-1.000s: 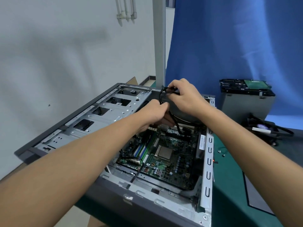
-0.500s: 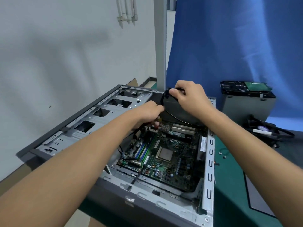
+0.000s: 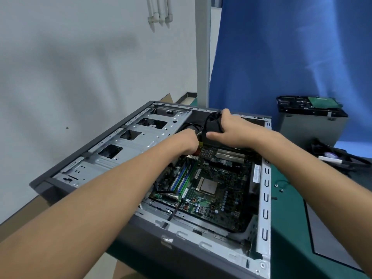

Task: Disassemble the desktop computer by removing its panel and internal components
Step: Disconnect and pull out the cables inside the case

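Right hand (image 3: 231, 128) curled round black cable bundle (image 3: 209, 119) atop power supply (image 3: 213, 126), far end of case (image 3: 266, 198) (left hand (image 3: 186, 142) just beside, grip hidden).

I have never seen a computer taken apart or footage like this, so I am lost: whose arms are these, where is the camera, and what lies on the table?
No machine here: a person wears a camera on the head, so you look down along their own bare arms. On the green table mat lies an open grey metal computer case, its green circuit board exposed. The right hand grips a black cable bundle at the far end; the left hand reaches in beside it, fingers hidden. To the right sit a grey metal box, a black fan and small loose screws.
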